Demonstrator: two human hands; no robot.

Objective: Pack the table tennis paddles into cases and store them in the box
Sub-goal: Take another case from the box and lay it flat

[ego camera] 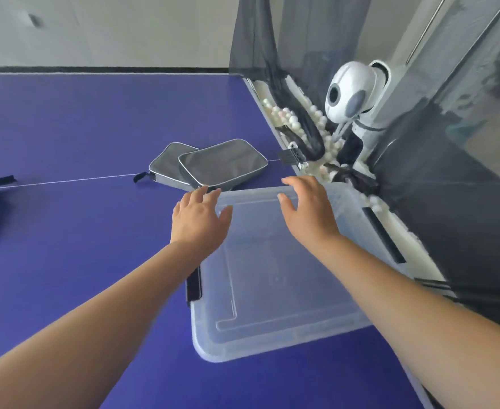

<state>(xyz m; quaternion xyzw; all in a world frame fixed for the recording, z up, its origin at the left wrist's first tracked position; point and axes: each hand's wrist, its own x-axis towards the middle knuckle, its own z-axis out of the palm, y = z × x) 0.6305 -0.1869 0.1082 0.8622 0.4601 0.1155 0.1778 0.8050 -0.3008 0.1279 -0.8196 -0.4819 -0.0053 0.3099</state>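
Two grey cases [210, 168], overlapped, on the blue table [65, 128] just beyond the clear box [272, 335], long axes running left to right. Left hand [198, 219] nearer them; right hand [307, 211] above box's far rim. Both spread wide, holding nothing.

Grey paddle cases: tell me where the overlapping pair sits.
In the head view, the two grey cases lie mid-table on the blue table, just beyond the clear box's far rim and the left hand.

Two overlapping grey cases [213, 168] just beyond the lidded translucent box [272, 276].
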